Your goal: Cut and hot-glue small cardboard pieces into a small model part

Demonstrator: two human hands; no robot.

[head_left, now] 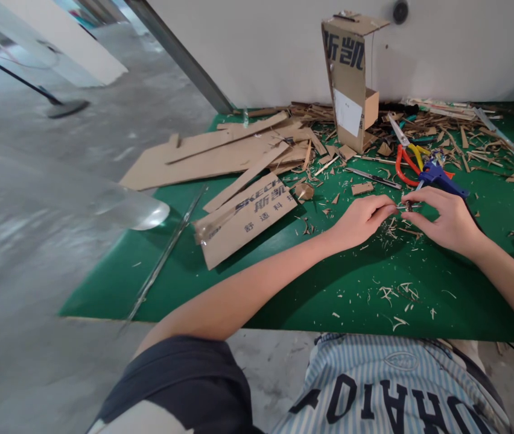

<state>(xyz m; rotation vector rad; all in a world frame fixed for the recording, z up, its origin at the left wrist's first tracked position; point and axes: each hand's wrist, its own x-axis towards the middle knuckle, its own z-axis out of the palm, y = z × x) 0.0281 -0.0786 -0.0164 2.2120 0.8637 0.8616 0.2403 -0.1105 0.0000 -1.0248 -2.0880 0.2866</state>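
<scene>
My left hand point(362, 219) and my right hand point(446, 217) meet over the green mat point(284, 283), fingertips pinched together on a small thin piece point(407, 206) between them. It is too small to name. Both hands rest low on the mat among cardboard shavings point(397, 292). Just behind my right hand lies a blue glue gun point(440, 176), with orange-handled scissors point(404, 158) beside it.
Flat cardboard sheets point(221, 157) and a printed cardboard piece point(248, 217) lie at the left of the mat. A tall cardboard box structure point(350, 78) stands at the back by the white wall. Strips and scraps litter the back right. A clear ruler point(166, 256) lies near the left edge.
</scene>
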